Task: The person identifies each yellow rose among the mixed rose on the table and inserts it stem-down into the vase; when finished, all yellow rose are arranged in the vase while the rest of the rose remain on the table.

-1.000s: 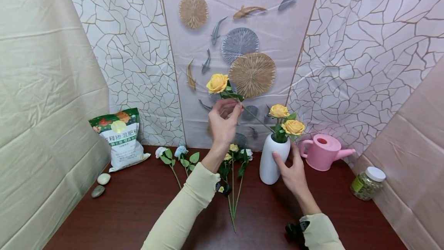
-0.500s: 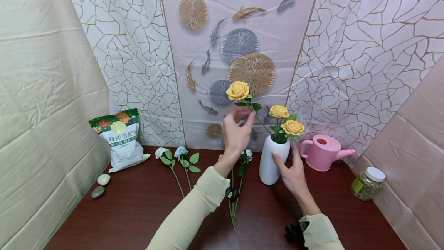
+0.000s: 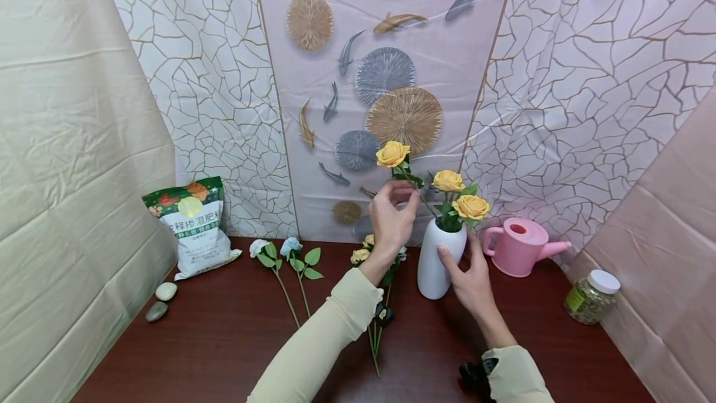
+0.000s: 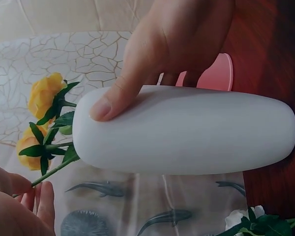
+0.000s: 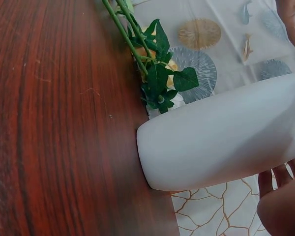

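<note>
My left hand (image 3: 393, 216) pinches the green stem of a yellow rose (image 3: 393, 154), just under its leaves. The stem slants down to the right, its lower end hidden inside the mouth of a white vase (image 3: 433, 266). Two other yellow roses (image 3: 471, 207) stand in that vase. My right hand (image 3: 472, 278) grips the upright vase from the right, with the thumb across its front. In the left wrist view the thumb (image 4: 108, 105) lies near the vase's rim, and the pinched stem (image 4: 51, 174) runs into the mouth.
Left of the vase lie yellow and white roses (image 3: 360, 256) with long stems. Farther left are a white rose (image 3: 258, 247) and a blue rose (image 3: 291, 245), a fertilizer bag (image 3: 201, 235) and two stones (image 3: 166, 291). At right stand a pink watering can (image 3: 520, 247) and a lidded jar (image 3: 593, 297).
My left hand has moved right and down toward the vase with the yellow rose, so its stem reaches deeper into the mouth. The right hand has stayed on the vase.
</note>
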Demonstrator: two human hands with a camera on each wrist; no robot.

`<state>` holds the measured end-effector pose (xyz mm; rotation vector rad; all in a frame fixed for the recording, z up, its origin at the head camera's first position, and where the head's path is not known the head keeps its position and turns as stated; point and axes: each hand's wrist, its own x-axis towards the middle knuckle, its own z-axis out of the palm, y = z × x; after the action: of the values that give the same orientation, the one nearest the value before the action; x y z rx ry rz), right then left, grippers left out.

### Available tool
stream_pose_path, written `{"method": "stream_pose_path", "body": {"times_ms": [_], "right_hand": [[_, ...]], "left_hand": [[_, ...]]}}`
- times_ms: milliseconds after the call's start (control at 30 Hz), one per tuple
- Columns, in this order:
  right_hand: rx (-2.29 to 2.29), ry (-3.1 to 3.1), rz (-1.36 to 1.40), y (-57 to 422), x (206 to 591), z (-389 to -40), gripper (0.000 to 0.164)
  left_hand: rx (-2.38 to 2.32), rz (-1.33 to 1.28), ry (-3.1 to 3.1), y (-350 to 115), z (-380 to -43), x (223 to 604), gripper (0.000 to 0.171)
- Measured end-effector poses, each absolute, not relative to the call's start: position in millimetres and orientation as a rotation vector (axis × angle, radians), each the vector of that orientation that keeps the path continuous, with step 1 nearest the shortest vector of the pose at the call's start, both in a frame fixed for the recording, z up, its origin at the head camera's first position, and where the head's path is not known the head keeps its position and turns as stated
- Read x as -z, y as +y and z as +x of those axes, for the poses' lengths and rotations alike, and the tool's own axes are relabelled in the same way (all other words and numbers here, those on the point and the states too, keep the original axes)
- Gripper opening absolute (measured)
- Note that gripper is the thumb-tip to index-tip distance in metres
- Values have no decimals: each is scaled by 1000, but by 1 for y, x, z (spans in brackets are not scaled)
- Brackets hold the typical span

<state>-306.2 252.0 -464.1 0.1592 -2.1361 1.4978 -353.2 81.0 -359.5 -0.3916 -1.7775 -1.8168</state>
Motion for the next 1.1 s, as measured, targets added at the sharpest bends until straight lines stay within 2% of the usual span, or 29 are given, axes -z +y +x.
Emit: {"method": "stream_pose_path", "body": {"times_ms": [567, 800, 1100], "right_hand": [[-1499, -2162, 148, 252, 463, -307, 72], [-1513, -2182, 148, 242, 438, -288, 70], [-1515, -2153, 149, 252, 464, -308, 70]], "left_hand": [[1792, -303, -1972, 101, -358, 364, 24], [1746, -306, -2053, 108, -360, 367, 25], [1673, -319, -2195, 115, -357, 371, 28]]}}
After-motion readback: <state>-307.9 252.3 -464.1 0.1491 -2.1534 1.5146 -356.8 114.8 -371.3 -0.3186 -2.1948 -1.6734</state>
